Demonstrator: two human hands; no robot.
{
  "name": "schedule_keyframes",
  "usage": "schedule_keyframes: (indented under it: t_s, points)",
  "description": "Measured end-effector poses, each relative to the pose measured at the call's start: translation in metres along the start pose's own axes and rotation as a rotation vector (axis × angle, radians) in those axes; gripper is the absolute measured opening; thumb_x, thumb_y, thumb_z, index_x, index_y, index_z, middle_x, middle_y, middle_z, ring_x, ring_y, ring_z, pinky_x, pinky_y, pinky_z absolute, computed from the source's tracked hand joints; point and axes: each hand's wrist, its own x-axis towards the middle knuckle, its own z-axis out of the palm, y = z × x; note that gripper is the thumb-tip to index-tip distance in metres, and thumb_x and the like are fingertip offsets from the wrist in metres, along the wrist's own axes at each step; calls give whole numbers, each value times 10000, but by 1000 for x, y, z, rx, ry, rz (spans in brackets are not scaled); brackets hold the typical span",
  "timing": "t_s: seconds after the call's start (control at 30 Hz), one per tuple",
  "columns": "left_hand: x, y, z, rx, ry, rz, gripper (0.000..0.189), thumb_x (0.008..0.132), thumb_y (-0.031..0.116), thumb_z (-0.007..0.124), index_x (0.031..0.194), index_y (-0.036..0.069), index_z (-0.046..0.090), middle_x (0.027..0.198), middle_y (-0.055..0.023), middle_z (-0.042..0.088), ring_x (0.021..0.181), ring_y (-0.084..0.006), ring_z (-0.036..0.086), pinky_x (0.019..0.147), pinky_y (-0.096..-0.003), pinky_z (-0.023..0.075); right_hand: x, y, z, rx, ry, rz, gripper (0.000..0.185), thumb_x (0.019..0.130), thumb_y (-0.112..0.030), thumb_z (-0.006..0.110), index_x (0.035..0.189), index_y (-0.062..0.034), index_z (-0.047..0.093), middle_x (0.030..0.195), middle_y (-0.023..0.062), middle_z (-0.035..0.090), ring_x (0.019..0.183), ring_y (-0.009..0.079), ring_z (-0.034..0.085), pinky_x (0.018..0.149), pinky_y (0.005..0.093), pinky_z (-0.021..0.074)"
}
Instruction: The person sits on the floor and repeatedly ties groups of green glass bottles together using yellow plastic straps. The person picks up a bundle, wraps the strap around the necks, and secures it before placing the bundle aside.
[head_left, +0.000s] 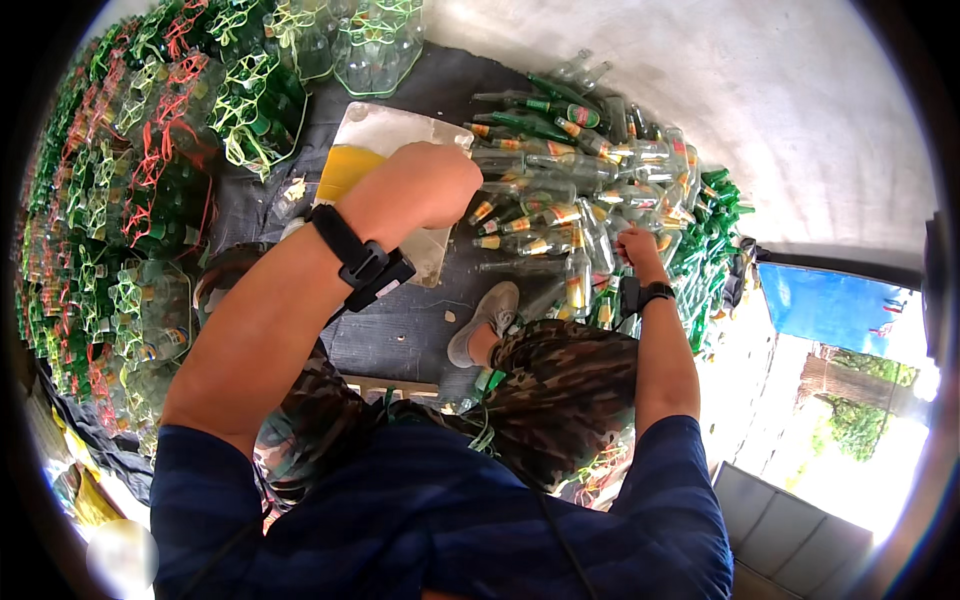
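My left hand (442, 184) is raised over a pale square board (405, 124) with a yellow patch, near the necks of the loose bottles. Its fingers are turned away and hidden behind the wrist, so what it holds, if anything, does not show. On the right, my right hand (637, 247) reaches into a pile of loose glass bottles (570, 169), its fingers curled near a clear bottle; whether it grips one is unclear. A clear bottle with a yellowish label (577, 277) lies just left of this hand. Both wrists wear black straps with small devices.
Bundles of green and clear bottles (259, 112), tied with green and red string, crowd the left side. More green bottles (712, 232) are heaped along the pale wall (750, 97). A dark sheet (390, 337) covers the floor around my shoe (487, 319). Bright daylight enters at right.
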Motion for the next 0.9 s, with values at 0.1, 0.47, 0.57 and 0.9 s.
schedule_keyframes:
  t_s: [0.1,0.47,0.57,0.9]
  points:
    - [3,-1,1,16,-65,-23,237,827,102,659,1031,114,778,973,-164,752,947,-375,719,814,-488,568,4,-13,15,-112,-90,-7,138,916,-151,651,999,-44,676,746,42,686,549,130,605,440,298,418]
    - [2,-1,3,7,-77,67,206,817,77,637,977,90,766,939,-172,744,900,-390,718,785,-511,565,98,150,37,-1282,-223,-346,422,845,-322,611,1068,6,757,1132,266,730,1098,428,694,974,475,556]
    - [-2,-4,10,42,-29,-20,188,826,80,632,961,84,762,913,-171,742,881,-396,718,766,-517,565,80,88,89,-903,-171,-124,451,817,-391,666,1020,-3,773,1147,254,734,1125,418,694,986,475,557]
    - [-16,5,26,-82,251,123,108,808,135,654,813,79,746,773,-141,712,773,-355,726,648,-488,558,47,92,93,-889,-149,48,710,711,-476,832,1159,57,695,1248,283,697,1206,422,665,1009,479,550]
